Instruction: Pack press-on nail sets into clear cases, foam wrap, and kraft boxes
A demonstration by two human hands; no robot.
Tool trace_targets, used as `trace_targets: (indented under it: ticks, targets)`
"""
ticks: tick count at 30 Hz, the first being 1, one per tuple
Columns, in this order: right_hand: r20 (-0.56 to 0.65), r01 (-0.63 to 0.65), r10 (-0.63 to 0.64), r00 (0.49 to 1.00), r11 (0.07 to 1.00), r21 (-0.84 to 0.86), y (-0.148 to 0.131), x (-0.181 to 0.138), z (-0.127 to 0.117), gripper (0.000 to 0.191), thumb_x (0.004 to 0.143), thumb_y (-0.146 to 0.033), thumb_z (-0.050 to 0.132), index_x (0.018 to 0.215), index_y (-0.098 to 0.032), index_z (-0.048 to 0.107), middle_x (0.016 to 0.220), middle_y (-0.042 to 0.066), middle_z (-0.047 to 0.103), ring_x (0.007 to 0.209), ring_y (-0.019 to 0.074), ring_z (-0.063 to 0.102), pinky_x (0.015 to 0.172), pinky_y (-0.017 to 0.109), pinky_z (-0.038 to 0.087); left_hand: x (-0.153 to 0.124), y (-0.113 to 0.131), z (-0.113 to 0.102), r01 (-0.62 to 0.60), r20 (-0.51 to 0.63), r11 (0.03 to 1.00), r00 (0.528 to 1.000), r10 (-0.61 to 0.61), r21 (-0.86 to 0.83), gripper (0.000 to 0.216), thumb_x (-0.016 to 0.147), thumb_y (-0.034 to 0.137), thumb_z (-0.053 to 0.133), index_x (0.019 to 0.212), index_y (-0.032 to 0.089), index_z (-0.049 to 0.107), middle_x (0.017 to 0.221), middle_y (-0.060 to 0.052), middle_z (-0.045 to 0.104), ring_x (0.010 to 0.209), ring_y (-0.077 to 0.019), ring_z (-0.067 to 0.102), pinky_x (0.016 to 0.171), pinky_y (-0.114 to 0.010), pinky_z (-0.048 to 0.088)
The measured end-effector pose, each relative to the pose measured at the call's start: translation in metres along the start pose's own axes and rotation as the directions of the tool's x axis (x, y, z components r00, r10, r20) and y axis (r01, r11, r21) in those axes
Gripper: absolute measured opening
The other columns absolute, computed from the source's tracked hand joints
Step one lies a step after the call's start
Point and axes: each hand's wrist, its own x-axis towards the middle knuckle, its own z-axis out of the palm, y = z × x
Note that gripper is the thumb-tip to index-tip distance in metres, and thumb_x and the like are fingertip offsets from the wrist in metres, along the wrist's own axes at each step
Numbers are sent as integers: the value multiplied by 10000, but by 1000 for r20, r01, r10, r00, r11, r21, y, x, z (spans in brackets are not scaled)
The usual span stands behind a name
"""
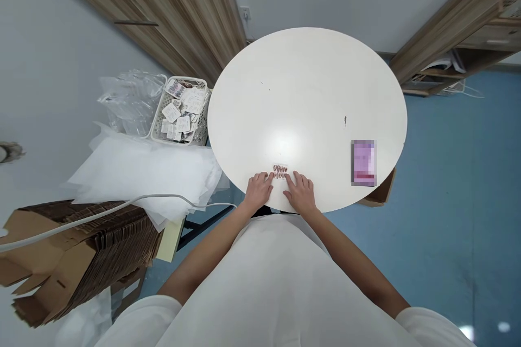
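Observation:
A small set of pink press-on nails (280, 171) lies on the round white table (309, 97), close to its near edge. My left hand (258, 190) rests on the table just left of the set, its fingertips touching the set's left end. My right hand (300, 191) lies just right of it, fingers stretched toward the set's right end. Both hands lie flat with fingers apart and hold nothing.
A purple card or phone (363, 162) lies at the table's right edge. Left of the table stand a white basket of small packets (182, 111), clear plastic bags (130, 98), white sheets (142, 171) and a stack of flattened cardboard boxes (81, 255).

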Motion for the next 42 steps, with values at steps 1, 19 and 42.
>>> trace_targets:
  ticks: [1,19,42]
  targets:
    - [-2,2,-3,1000,1000,-29,-2,-1,2,501,800,-306,480,1278,-222,355,1342,150,322,1177,307,291,931,482,216,-1,0,0,-4,-2,1000,1000,4,30,420,812,244,408,1232,240,398,1088,-116,468,998,-269,424,819,-400,326]
    - [106,141,-128,986,982,-128,-87,117,21,557,817,-383,425,1320,-196,277,1406,151,211,1275,297,175,955,489,182,32,-87,-43,370,-224,922,914,-339,115,493,813,378,403,1265,184,369,1273,-163,355,1120,-319,337,866,-448,289]
    - [31,121,-118,993,983,-135,-171,207,29,515,860,-325,322,1333,-129,258,1382,145,286,1272,272,211,948,432,202,65,-188,-82,142,-186,989,974,-130,51,518,861,332,283,1337,130,252,1377,-126,302,1247,-257,268,918,-409,238]
